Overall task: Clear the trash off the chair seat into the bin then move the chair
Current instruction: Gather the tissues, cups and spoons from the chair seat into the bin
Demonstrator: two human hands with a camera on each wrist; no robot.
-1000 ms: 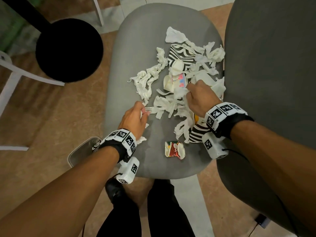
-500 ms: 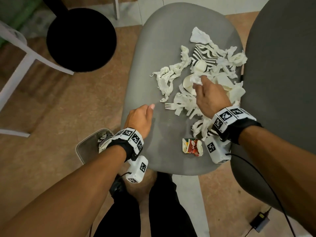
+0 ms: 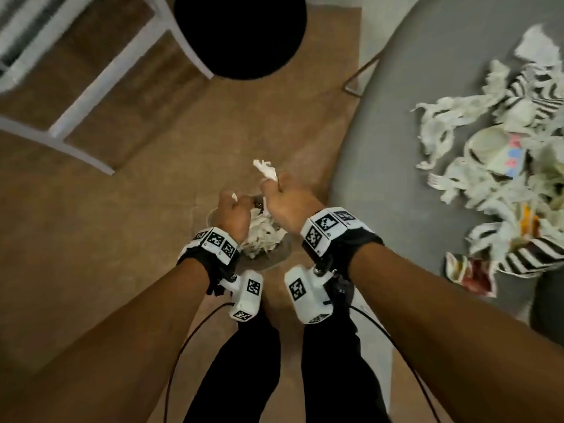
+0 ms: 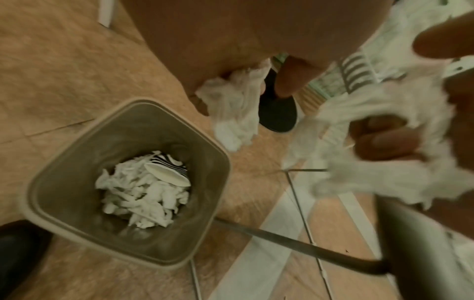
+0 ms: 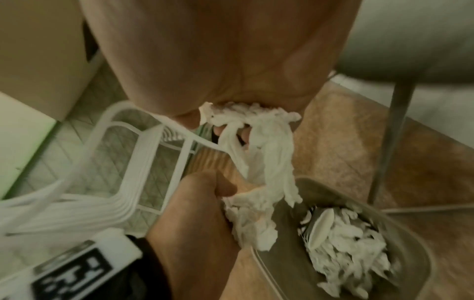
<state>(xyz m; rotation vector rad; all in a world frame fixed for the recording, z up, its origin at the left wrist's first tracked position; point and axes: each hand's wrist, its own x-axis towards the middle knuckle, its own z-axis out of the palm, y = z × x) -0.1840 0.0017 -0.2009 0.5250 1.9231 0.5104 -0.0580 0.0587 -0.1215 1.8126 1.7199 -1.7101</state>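
My left hand and right hand hover side by side over the grey bin on the floor. Each fist grips crumpled white tissue. The left hand's tissue hangs just beyond the bin's far rim; the right hand's tissue dangles beside it, one tuft sticking up. The bin holds white tissues and a striped paper cup. The grey chair seat at right carries a trash pile of tissues, cups and a plastic fork.
A red snack wrapper and a striped cup lie near the seat's front edge. A black round stool and a white metal frame stand beyond the bin. A chair leg runs beside the bin. My legs are below.
Both hands left the chair seat and swung left and down over the bin, each carrying a bunch of tissue. The view turned left, pushing the seat to the right edge.
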